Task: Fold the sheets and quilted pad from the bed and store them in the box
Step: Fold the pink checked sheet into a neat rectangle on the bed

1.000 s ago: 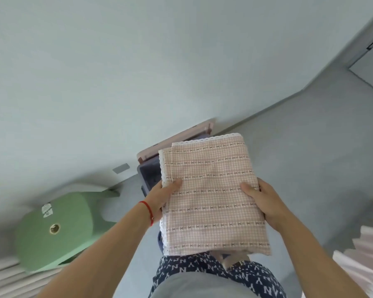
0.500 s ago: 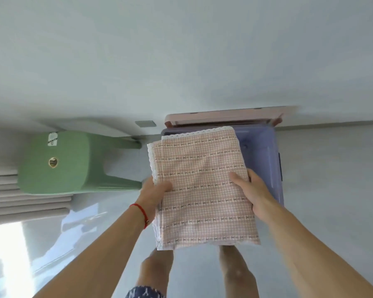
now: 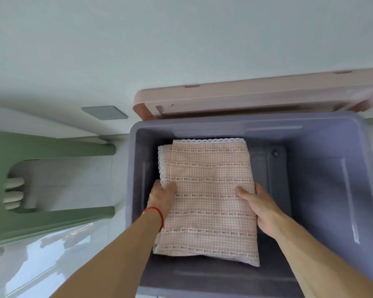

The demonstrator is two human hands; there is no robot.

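A folded pink checked sheet [image 3: 209, 190] with white lace trim sits low inside the open purple box [image 3: 323, 130], towards its left side. My left hand [image 3: 163, 196] grips the sheet's left edge, thumb on top. My right hand [image 3: 258, 205] grips the right edge, thumb on top and fingers underneath. Whether the sheet rests on the box floor I cannot tell. The right part of the box holds nothing.
The box's pink lid [image 3: 256, 95] leans against the wall behind it. A green plastic stool [image 3: 47, 220] lies to the left of the box on the pale glossy floor [image 3: 58, 265]. A grey wall plate [image 3: 103, 112] is near the lid.
I have moved up over the box, and both hands have lowered the folded sheet from above the box down into it. Both grips are unchanged.
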